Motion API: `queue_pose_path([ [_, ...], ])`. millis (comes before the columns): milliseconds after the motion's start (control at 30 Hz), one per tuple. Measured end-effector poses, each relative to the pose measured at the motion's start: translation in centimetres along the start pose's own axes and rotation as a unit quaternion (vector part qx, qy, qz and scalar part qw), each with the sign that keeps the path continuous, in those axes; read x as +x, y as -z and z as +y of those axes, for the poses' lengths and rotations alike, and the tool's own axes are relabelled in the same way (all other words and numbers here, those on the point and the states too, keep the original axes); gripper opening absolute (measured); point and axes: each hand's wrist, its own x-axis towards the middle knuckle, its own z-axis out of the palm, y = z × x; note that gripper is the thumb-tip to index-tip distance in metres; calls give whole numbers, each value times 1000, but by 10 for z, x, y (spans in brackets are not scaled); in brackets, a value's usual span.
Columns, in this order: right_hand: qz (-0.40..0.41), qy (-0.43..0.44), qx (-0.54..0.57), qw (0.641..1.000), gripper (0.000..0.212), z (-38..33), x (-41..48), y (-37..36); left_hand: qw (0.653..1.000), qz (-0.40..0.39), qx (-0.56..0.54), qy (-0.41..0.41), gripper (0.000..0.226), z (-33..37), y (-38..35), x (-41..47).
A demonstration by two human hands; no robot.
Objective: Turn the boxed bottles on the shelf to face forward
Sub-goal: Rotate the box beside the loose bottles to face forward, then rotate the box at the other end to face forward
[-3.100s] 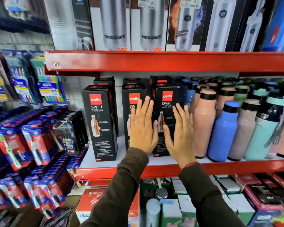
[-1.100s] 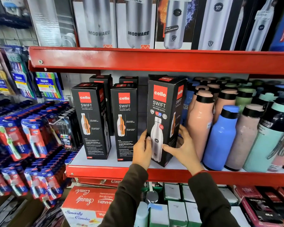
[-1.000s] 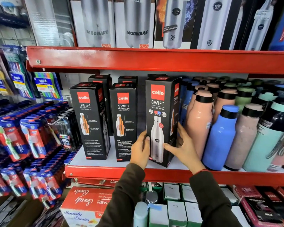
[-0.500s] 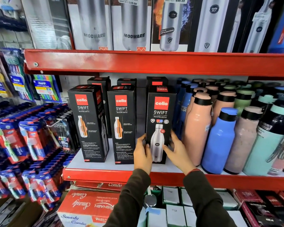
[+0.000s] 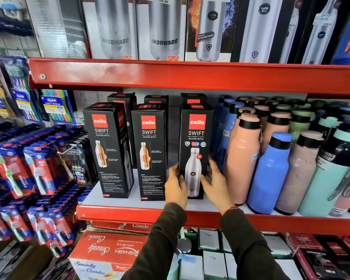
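Note:
Three tall black Cello Swift boxes stand in the front row of the middle shelf [image 5: 129,203]. The right box [image 5: 196,136] shows a silver bottle picture and stands square to me. My left hand [image 5: 175,184] grips its lower left edge and my right hand [image 5: 215,182] presses its lower right side. The middle box [image 5: 150,150] shows a panel with an orange bottle picture and small text. The left box [image 5: 106,150] shows the same kind of panel and stands slightly angled. More black boxes [image 5: 193,99] stand in a row behind.
Loose pink, blue and teal bottles [image 5: 269,172] crowd the shelf right of the boxes, touching distance from my right hand. Toothbrush packs [image 5: 34,168] hang at the left. The red upper shelf [image 5: 190,74] holds large bottle boxes. Cartons [image 5: 109,251] sit below.
The right box was lifted and turned from its angled pose. It now stands back on the shelf with its silver bottle face forward, both hands still on its lower part.

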Motion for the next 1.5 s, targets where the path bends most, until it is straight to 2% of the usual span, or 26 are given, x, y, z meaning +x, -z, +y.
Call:
queue_pose_path([
  [200, 122, -2, 15, 992, 38, 6, -8, -4, 999, 43, 13, 12, 42, -1, 1, -1],
  [433, 177, 14, 5, 984, 26, 6, -16, -6, 998, 54, 13, -12, 39, -1, 11, -9],
  [500, 186, 26, 18, 982, 29, 3, -20, -7, 998, 47, 11, -50, 38, 1, 20, -12],
  [600, 182, 52, 56, 980, 22, -9, -26, -16, 981, 52, 51, -179, 39, 4, 41, -17],
  [700, 143, 73, 83, 984, 20, -24, -31, -38, 958, 100, 96, -251, 50, 2, 61, -12],
  [833, 46, 65, 86, 993, 33, -36, -34, -76, 961, 190, 79, -183, 59, -9, 81, -3],
  [933, 2, 31, 80, 996, 43, -38, -32, -103, 981, 137, 73, -113, 55, -28, 94, 8],
  [1033, 0, -2, 58, 998, 44, -36, -30, -118, 996, 61, 49, -49, 48, -48, 103, 15],
  [1167, 21, -14, 42, 999, 43, -35, -32, -127, 999, 52, 4, -2, 41, -61, 112, 18],
  [1300, 30, -24, 46, 998, 45, -38, -35, -129, 999, 29, -30, 9, 40, -65, 118, 20],
  [1400, 32, -21, 49, 998, 53, -40, -37, -128, 997, 21, -73, 9, 36, -59, 122, 19],
  [1500, 37, -15, 35, 999, 64, -43, -36, -126, 985, 12, -166, 42, 35, -49, 125, 14],
])
